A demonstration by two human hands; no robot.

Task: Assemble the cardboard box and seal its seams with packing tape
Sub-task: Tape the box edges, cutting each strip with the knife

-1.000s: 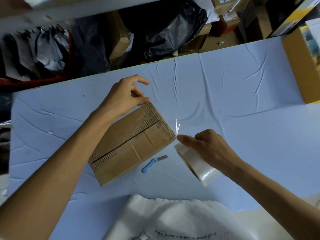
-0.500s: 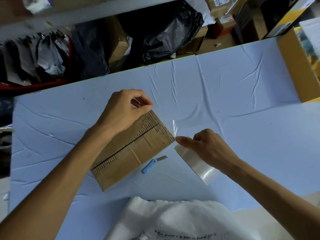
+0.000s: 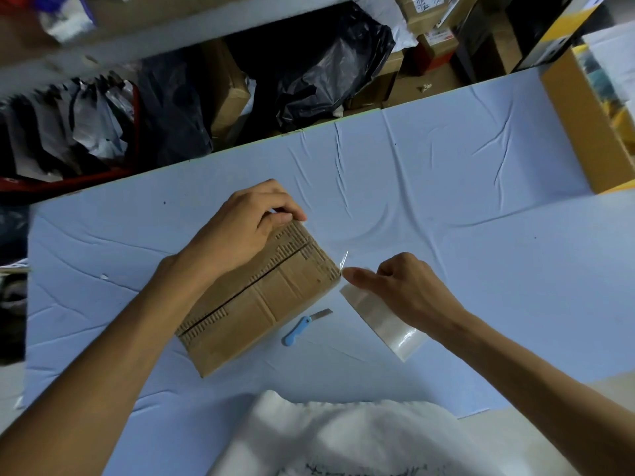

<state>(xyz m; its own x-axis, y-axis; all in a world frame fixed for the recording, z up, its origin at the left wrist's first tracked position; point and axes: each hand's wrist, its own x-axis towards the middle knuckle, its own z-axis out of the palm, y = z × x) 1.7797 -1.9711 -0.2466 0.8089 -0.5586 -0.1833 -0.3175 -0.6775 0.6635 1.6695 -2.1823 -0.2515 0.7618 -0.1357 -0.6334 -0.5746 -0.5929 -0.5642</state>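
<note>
Your left hand (image 3: 240, 231) is curled over the far corner of the cardboard box (image 3: 275, 304). The thumb is on the top face and the fingers bend down over the far edge, gripping there. Cannot tell if a tape end sits under those fingertips.

Your right hand (image 3: 409, 290) is wrapped round the packing tape roll (image 3: 381, 321), holding it tilted above the counter (image 3: 446, 218). Its thumb stretches toward the box's right corner, tip just beside it. A short clear tape strip (image 3: 344, 260) stands up between thumb tip and box corner, catching light. Where it is stuck, cannot tell.

The box sits on the counter in front of you, turned diagonally, top flaps closed. A dark open seam runs between the flaps from near-left to far-right. Torn patches show bare corrugation along the seam at both ends.

A blue-handled utility knife (image 3: 302, 329), blade out, lies on the counter just beside the box's near-right side. It is between the box and the tape roll, and neither hand touches it.

The counter is covered in a wrinkled pale blue sheet. White fabric (image 3: 343, 438) with dark print fills the bottom edge nearest you. An open brown carton (image 3: 584, 132) is at the counter's right end; on it or beside it, cannot tell. Past the far edge are a black plastic bag (image 3: 330, 70) and labelled parcels (image 3: 433, 39), all dim.
</note>
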